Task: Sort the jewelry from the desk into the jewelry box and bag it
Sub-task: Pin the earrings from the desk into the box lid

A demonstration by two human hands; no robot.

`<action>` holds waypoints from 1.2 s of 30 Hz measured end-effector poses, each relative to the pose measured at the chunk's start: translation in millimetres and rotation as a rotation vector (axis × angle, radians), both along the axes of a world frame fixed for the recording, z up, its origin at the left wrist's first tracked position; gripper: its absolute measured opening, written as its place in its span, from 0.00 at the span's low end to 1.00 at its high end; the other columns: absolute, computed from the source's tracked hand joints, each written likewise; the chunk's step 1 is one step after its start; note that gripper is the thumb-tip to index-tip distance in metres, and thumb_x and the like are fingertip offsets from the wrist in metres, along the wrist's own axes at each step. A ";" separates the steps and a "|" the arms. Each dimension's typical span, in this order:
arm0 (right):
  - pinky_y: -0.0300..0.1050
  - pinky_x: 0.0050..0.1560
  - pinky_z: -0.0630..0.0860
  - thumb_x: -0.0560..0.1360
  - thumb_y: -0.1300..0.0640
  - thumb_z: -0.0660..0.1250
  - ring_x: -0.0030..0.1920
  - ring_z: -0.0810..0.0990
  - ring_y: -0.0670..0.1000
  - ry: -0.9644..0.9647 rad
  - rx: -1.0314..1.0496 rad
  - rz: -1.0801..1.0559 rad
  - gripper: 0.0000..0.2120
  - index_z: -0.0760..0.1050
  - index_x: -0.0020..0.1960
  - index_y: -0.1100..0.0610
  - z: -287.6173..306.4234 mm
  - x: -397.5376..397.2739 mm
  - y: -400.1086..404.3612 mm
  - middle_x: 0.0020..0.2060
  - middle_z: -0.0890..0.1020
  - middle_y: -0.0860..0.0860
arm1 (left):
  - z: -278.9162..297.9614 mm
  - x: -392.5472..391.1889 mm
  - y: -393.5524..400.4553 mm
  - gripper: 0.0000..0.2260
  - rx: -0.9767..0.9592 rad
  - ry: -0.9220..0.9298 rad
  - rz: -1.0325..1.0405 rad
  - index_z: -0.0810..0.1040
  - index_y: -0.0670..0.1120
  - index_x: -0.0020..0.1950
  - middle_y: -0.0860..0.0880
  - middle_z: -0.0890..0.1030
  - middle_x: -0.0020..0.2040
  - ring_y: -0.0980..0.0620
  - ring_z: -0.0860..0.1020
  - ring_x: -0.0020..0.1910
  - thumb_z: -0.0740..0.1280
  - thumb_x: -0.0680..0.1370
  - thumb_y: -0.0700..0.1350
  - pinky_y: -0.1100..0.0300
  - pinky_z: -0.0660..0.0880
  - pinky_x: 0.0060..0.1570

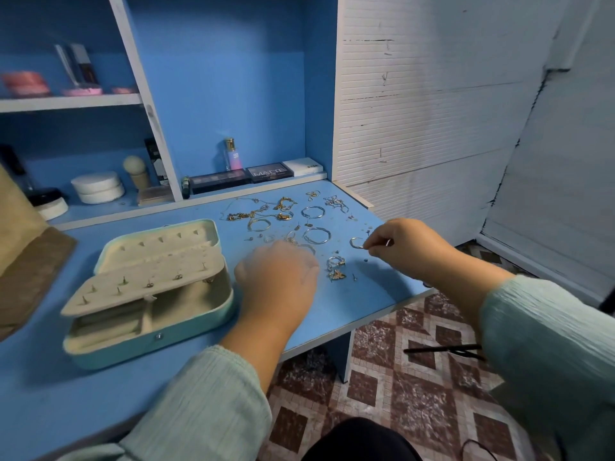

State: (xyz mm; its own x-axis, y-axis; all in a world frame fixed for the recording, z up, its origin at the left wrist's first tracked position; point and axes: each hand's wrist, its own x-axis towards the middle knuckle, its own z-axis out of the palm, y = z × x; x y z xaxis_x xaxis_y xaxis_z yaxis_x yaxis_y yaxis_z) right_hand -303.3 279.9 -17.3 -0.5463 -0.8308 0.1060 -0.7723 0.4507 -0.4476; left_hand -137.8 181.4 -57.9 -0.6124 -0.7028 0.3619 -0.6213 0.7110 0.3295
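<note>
Right hand (404, 246) over the desk (349, 304), fingers (374, 249) pinching a small silver hoop earring (356, 242). Left hand (278, 272) blurred, fingers curled loosely; grip impossible to tell. Scattered jewelry (283, 211) just beyond both sets of fingers. Open jewelry box (149, 294) left of the left fingers.

Shiny metal jewelry (312, 212) lies on the smooth matt desk (332, 294).
</note>
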 end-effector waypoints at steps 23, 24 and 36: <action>0.52 0.56 0.75 0.75 0.59 0.63 0.62 0.67 0.52 0.243 0.275 0.145 0.09 0.81 0.50 0.54 -2.4 16.9 -75.4 0.51 0.80 0.50 | -4.3 -3.8 -8.1 0.08 0.013 0.086 0.043 0.78 0.58 0.54 0.57 0.72 0.57 0.52 0.64 0.60 0.60 0.79 0.54 0.57 0.52 0.50; 0.52 0.56 0.75 0.75 0.59 0.63 0.61 0.67 0.53 0.249 0.288 0.143 0.09 0.81 0.50 0.55 -2.1 17.8 -76.3 0.50 0.80 0.50 | -4.8 -3.8 -8.3 0.08 0.010 0.102 0.038 0.78 0.57 0.54 0.57 0.73 0.57 0.51 0.65 0.60 0.61 0.79 0.54 0.57 0.52 0.51; 0.30 0.19 0.65 0.73 0.62 0.62 0.28 0.70 0.46 -0.059 -0.015 0.132 0.06 0.77 0.44 0.60 17.8 32.4 -60.2 0.36 0.76 0.50 | -9.2 -5.0 -14.8 0.05 -0.031 0.460 -0.120 0.82 0.47 0.44 0.51 0.82 0.42 0.44 0.75 0.44 0.68 0.73 0.46 0.59 0.67 0.44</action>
